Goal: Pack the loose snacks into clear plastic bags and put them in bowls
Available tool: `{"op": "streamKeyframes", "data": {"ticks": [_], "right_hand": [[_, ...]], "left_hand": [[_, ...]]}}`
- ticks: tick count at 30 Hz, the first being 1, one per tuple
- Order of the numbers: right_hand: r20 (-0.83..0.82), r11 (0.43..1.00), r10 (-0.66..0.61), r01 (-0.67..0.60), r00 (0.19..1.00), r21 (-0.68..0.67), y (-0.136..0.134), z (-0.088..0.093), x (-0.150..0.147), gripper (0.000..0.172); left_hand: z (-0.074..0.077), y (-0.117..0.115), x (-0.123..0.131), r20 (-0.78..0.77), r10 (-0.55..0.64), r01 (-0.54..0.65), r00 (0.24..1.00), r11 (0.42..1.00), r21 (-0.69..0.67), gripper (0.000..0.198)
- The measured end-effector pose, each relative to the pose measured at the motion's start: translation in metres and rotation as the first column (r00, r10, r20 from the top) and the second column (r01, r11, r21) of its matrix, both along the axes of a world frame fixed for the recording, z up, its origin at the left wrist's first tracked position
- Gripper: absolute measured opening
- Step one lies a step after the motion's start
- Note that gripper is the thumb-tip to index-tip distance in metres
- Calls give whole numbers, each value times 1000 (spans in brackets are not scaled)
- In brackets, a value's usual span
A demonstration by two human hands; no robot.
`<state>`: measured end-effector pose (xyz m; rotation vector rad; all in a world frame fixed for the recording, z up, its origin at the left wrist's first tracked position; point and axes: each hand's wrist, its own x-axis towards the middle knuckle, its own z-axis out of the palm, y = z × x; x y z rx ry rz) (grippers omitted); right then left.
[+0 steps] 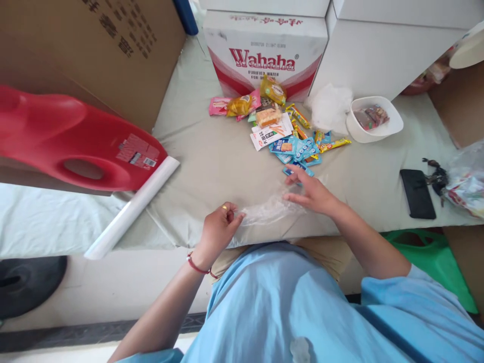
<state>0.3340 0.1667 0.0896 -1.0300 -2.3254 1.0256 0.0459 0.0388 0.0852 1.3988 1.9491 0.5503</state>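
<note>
A clear, crumpled plastic bag [264, 212] lies stretched between my hands near the table's front edge. My left hand [223, 222], with a ring and a red cord bracelet, pinches its left end. Above its right end is my right hand [308, 189], fingers spread, the thumb beside the film and the fingertips close to a blue snack packet [302, 169]. Just beyond lies a loose pile of wrapped snacks: blue packets [298, 147], a white packet [270, 132], yellow sticks [335, 145], a pink packet [218, 106] and golden wrapped cakes [240, 105].
A Wahaha carton [268, 60] stands behind the snacks. To the right are a crumpled white bag [328, 108], a white tub [378, 133] holding packets, a phone [418, 194] and keys [438, 177]. A red jug [75, 136] and a white roll [132, 209] lie left.
</note>
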Motion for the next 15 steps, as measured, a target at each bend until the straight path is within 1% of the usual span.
{"op": "streamKeyframes", "data": {"ticks": [2, 4, 5, 6, 7, 8, 9, 11, 12, 13, 14, 15], "right_hand": [[-19, 996, 6, -8, 1000, -92, 18, -3, -5, 53], [-14, 993, 46, -47, 999, -113, 34, 3, -12, 29], [-19, 993, 53, -55, 998, -106, 39, 9, -16, 25], [-31, 993, 55, -57, 998, -100, 42, 15, -19, 27], [-46, 992, 64, -68, 997, -101, 44, 21, -22, 32], [-61, 989, 91, -97, 994, -113, 43, 26, -24, 42], [-70, 979, 141, -149, 988, -137, 40, 30, -26, 57], [-58, 936, 268, -274, 962, -221, 31, 34, -26, 90], [-35, 911, 311, -308, 950, -274, 27, 33, -26, 97], [-4, 895, 325, -309, 946, -321, 24, 32, -26, 94], [29, 892, 310, -281, 950, -355, 22, 29, -27, 82], [53, 896, 275, -236, 960, -375, 24, 27, -27, 65]], "left_hand": [[-2, -5, 1, -41, -29, 30, 999, 999, 35, 30], [-4, -10, 1, -55, -37, 40, 998, 998, 53, 38], [-5, -11, 1, -54, -33, 36, 998, 998, 54, 42], [-6, -13, 1, -53, -22, 25, 998, 998, 51, 44], [-7, -13, 1, -51, -8, 10, 999, 999, 44, 45], [-7, -13, 0, -50, 10, -9, 999, 999, 35, 45], [-8, -13, 0, -50, 30, -28, 998, 999, 25, 44], [-10, -11, -1, -50, 65, -65, 997, 998, 7, 44], [-11, -9, -2, -49, 77, -77, 996, 997, 1, 44], [-12, -8, -3, -45, 81, -81, 996, 997, -2, 45], [-14, -8, -3, -39, 78, -78, 996, 997, 1, 46], [-16, -8, -4, -33, 68, -68, 997, 998, 8, 47]]}}
